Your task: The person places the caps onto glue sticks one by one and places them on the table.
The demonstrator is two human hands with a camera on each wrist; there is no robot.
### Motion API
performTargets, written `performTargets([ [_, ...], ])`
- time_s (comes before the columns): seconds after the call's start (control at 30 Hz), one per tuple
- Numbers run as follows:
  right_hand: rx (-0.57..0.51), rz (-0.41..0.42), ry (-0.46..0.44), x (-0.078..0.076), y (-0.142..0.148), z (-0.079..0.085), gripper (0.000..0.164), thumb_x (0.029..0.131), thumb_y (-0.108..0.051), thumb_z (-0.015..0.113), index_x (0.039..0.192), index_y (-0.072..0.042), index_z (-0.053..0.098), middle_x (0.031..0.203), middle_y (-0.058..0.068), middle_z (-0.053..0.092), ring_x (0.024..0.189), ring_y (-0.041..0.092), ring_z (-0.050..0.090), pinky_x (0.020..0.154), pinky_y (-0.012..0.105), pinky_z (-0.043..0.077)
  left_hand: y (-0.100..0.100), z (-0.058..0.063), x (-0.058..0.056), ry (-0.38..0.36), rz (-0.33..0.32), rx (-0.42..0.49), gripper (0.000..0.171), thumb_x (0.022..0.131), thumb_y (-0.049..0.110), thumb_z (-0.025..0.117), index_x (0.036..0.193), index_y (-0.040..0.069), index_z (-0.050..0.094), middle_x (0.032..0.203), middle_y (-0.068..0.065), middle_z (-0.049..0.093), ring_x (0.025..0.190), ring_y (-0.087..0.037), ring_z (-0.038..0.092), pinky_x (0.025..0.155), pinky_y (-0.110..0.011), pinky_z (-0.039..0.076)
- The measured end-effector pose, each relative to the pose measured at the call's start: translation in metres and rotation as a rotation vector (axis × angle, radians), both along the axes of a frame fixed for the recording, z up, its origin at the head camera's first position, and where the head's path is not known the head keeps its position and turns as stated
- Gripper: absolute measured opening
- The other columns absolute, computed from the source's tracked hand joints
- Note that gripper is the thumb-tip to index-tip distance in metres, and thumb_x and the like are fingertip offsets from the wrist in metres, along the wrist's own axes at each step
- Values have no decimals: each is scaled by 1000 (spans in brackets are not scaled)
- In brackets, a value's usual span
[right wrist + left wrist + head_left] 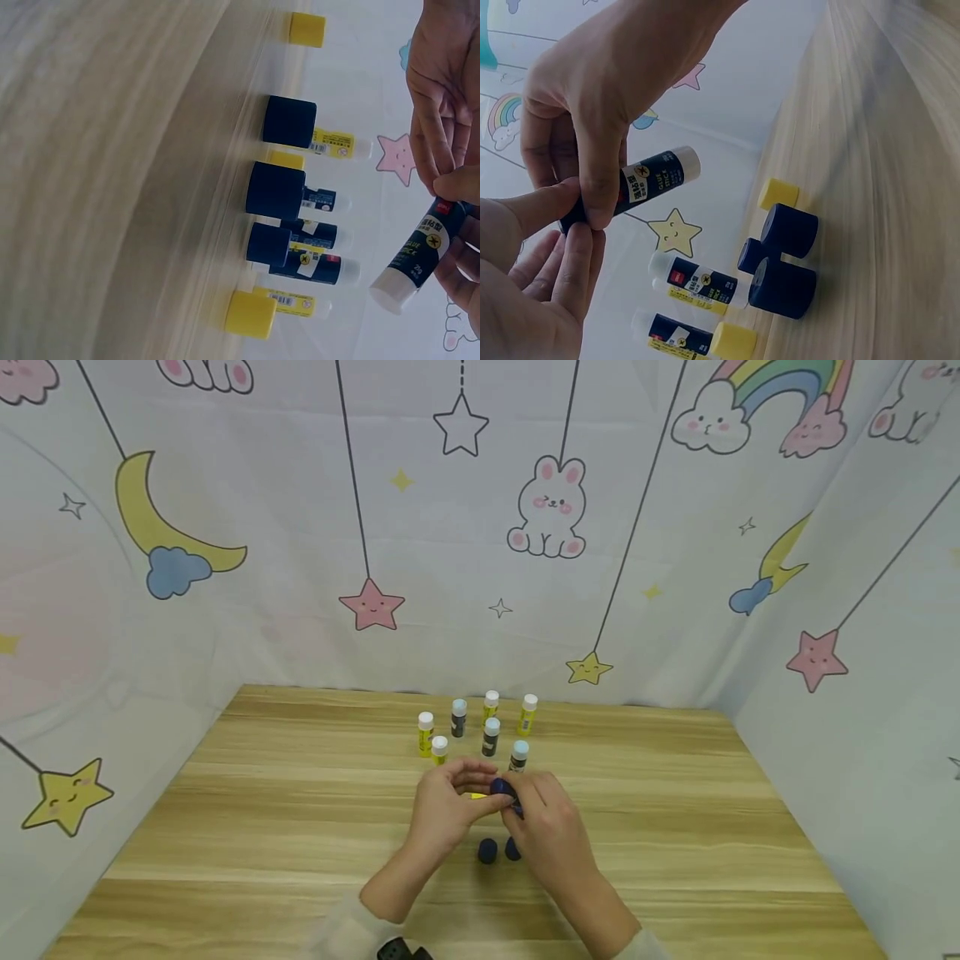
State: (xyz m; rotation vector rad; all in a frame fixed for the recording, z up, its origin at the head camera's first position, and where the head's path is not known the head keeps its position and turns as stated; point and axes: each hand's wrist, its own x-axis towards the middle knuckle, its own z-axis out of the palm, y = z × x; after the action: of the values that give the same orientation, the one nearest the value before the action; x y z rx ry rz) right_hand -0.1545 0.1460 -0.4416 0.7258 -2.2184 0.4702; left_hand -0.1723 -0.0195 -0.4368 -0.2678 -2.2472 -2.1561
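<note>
Both hands meet around a dark blue glue stick [656, 178]. My right hand [551, 827] grips its labelled body, whose white end points away from the hands in the left wrist view. My left hand [446, 806] pinches the stick's dark blue end [501, 787] between thumb and fingers. Fingers partly hide that end, so whether it is a separate cap is hard to see. Dark blue caps [487, 851] stand on the table below the hands. Yellow caps [251, 315] are near them, one largely hidden behind the hands in the head view.
Beyond the hands, several glue sticks stand upright with pale tops, some yellow [426, 737], some dark blue [491, 739]. They sit on a wood-grain table [262, 810]. A white printed cloth [300, 527] hangs behind and at both sides.
</note>
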Motion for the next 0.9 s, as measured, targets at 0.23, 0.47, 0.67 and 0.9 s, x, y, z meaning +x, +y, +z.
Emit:
performTargets([
  [0.23,-44,-9,-70,3,3,1,37,80,-1,84,114,-2,70,104,8,70,98,19,67,82,27,59,5,-2,1,68,4,-78,38,75,19,91,108,14,73,100,2,75,96,-14,71,80,-25,59],
  [0.47,-150,-79,-161,5,11,6,40,78,-6,89,114,-4,70,102,7,71,91,19,68,70,26,60,7,-1,0,67,-8,-53,38,79,15,89,112,8,72,102,-4,76,92,-17,72,78,-25,60],
  [0.67,-236,-174,-281,2,26,13,36,78,-9,89,110,-8,72,95,3,74,84,17,71,70,32,60,9,-2,-3,74,-7,-97,34,82,10,86,112,6,71,106,-12,74,93,-20,72,77,-24,60],
  [0.9,-322,-239,-387,-7,58,21,33,78,-10,88,107,-8,73,91,3,76,79,16,73,71,40,62,14,-6,-10,50,24,-215,33,86,13,82,117,10,70,112,-4,72,99,-18,69,79,-23,59],
])
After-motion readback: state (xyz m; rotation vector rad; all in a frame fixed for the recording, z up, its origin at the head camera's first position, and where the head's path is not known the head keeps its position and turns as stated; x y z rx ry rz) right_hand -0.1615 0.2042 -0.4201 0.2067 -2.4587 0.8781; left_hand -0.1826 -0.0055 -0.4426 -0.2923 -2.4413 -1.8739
